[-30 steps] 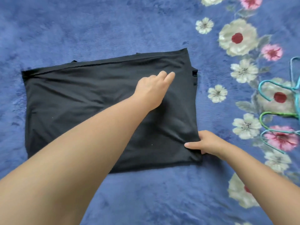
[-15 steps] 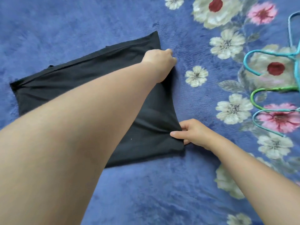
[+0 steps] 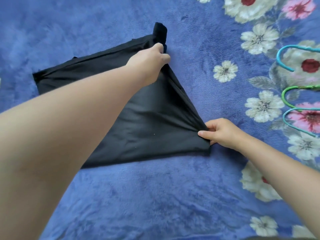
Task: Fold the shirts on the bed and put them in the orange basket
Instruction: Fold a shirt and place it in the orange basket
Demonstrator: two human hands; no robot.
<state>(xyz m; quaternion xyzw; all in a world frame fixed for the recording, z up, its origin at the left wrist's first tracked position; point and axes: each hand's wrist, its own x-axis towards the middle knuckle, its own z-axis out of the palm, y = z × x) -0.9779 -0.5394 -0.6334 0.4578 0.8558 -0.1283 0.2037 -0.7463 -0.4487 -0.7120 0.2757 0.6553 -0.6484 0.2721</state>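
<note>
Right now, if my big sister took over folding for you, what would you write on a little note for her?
Left hand: grips the far right corner of the black fabric shirt, lifted off the bed.
Right hand: pinches the near right corner of the shirt.
The shirt lies partly folded on the fluffy blue flowered blanket, its right edge taut between the hands.
Coloured plastic hanger hooks lie at the right edge.
Done: shirt folded into a rectangle.
Left: probably fold the right edge over to the left, then put the shirt in the orange basket, which is not in view.
</note>
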